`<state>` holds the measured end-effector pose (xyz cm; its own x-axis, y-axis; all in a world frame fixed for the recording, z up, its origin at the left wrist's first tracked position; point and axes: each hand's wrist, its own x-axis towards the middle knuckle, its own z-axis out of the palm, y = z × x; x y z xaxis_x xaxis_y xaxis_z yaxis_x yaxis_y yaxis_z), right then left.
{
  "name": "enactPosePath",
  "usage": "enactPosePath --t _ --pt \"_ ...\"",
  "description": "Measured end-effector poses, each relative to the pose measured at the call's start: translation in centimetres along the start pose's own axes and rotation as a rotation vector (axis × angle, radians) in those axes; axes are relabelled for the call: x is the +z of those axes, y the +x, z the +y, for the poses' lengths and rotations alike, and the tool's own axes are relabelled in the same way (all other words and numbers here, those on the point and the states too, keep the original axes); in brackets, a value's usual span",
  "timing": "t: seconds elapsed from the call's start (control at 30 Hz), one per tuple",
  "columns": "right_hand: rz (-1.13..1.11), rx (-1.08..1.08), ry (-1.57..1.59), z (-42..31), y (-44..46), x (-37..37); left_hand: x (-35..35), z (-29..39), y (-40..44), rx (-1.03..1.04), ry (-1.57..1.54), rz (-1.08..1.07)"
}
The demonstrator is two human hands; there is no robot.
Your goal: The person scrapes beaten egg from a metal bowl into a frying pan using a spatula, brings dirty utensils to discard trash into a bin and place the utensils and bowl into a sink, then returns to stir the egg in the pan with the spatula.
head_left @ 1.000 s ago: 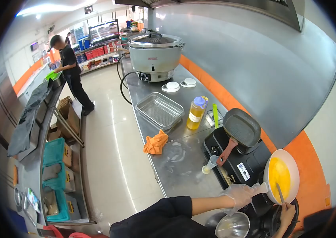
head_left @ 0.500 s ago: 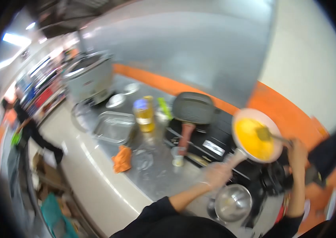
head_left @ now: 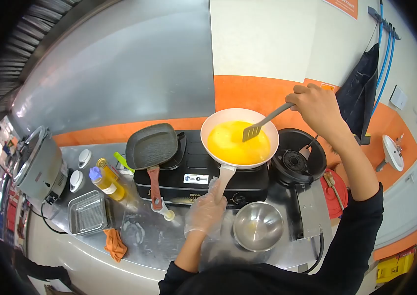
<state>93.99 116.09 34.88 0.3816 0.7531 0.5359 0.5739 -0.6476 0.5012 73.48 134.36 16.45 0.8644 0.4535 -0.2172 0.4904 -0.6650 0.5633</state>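
My left hand [head_left: 206, 212], in a clear plastic glove, is closed round the pale handle of a frying pan [head_left: 209, 150] on the right side of the stove. Bright yellow liquid, like beaten egg [head_left: 233, 152], covers the pan's bottom. My bare right hand [head_left: 316, 109] grips the end of a grey slotted spatula [head_left: 267, 119]. Its blade is over the yellow liquid; whether it touches the surface is hard to tell. Just right of my left hand stands a steel bowl [head_left: 258, 227] with a little residue inside.
On the left of the black gas stove [head_left: 169, 192] sits a square grill pan [head_left: 152, 147]. Oil bottles [head_left: 107, 184], a glass dish [head_left: 88, 213], an orange cloth [head_left: 115, 245] and a large cooker [head_left: 41, 162] stand further left. A black round pot [head_left: 294, 160] is to the right.
My view has turned right and levelled out, and the picture is sharper. Both hands keep their grip on the pan handle and spatula. The spatula's angle to the pan has shifted.
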Motion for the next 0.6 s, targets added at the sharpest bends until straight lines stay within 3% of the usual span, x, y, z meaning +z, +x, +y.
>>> enactPosePath --t 0.33,0.6 --pt "-0.273 -0.088 0.102 -0.1 0.5 -0.8 0.3 -0.5 0.4 0.011 0.013 -0.003" --pt "-0.486 -0.072 0.307 -1.3 -0.2 3.6 0.5 -0.9 0.8 0.032 0.031 -0.005"
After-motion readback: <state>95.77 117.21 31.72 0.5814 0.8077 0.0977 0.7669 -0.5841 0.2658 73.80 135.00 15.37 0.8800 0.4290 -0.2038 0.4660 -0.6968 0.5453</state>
